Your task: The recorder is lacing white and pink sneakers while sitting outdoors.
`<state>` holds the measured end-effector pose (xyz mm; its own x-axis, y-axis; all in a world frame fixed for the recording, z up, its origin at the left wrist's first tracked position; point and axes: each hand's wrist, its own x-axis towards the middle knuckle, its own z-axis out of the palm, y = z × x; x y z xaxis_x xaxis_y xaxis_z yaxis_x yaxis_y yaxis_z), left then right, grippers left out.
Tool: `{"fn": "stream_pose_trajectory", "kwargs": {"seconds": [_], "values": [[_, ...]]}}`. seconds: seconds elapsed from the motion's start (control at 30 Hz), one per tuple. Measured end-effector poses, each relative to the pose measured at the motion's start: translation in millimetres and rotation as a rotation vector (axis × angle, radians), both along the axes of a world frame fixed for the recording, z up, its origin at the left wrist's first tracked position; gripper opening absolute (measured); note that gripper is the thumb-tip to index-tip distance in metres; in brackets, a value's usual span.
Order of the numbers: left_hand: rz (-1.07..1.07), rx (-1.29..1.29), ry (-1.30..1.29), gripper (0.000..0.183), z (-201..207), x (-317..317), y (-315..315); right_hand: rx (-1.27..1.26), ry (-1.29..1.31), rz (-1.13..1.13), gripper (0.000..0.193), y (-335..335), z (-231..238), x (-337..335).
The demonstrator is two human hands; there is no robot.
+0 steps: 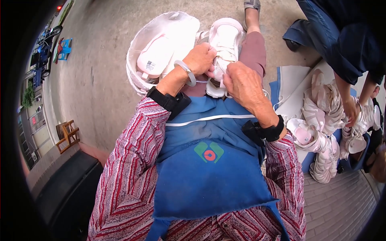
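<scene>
A white lace-up shoe [225,40] lies across my lap, its toe pointing away from me. My left hand [200,60] is closed at the shoe's left side, fingertips pinched on it near the lacing. On the opposite side, my right hand [245,86] is curled with thumb and fingers pinched at the collar; whether a lace end is in them is hidden. Left of the shoe, a round white cloth-lined basket [134,48] holds a shoe with a pale pink sole [155,56]. A thin white strip [213,119] stretches over my blue apron [213,180].
At the right, a person in dark clothes reaches a hand [352,112] toward piled white shoes [321,104]. Some shoes rest beside a pale sheet [295,86]. Far left are a wooden stool [67,136], a blue plastic stool [64,49] and a dark bench [68,193].
</scene>
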<state>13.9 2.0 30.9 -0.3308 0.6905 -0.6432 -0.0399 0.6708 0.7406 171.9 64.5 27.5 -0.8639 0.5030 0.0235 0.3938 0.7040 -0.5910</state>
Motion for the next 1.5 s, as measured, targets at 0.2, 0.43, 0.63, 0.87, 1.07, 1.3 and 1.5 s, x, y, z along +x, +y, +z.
{"fn": "stream_pose_trajectory", "kwargs": {"seconds": [0.2, 0.43, 0.63, 0.87, 1.07, 1.3, 1.5], "values": [[-0.029, 0.001, 0.311, 0.017, -6, 8, -8, -0.221, -0.061, 0.056, 0.02, 15, 17, 21], [0.113, -0.119, -0.466, 0.025, 22, 42, -55, -0.127, 0.264, -0.185, 0.016, 10, -5, 15], [0.787, 0.165, -1.012, 0.016, -18, 73, -65, -0.065, 0.27, -0.162, 0.015, 9, -16, -4], [0.846, 0.274, -0.939, 0.013, -36, 87, -51, -0.116, 0.267, -0.148, 0.008, 25, -22, -5], [0.841, 0.399, -1.04, 0.034, -33, 81, -40, -0.299, 0.225, -0.182, 0.009, 26, -18, 3], [0.818, 0.371, -1.002, 0.035, -33, 75, -31, -0.209, 0.154, -0.182, 0.023, 15, -17, 12], [0.831, 0.366, -0.935, 0.037, -35, 70, -24, -0.093, -0.028, -0.135, 0.039, 7, -6, 18]]}}
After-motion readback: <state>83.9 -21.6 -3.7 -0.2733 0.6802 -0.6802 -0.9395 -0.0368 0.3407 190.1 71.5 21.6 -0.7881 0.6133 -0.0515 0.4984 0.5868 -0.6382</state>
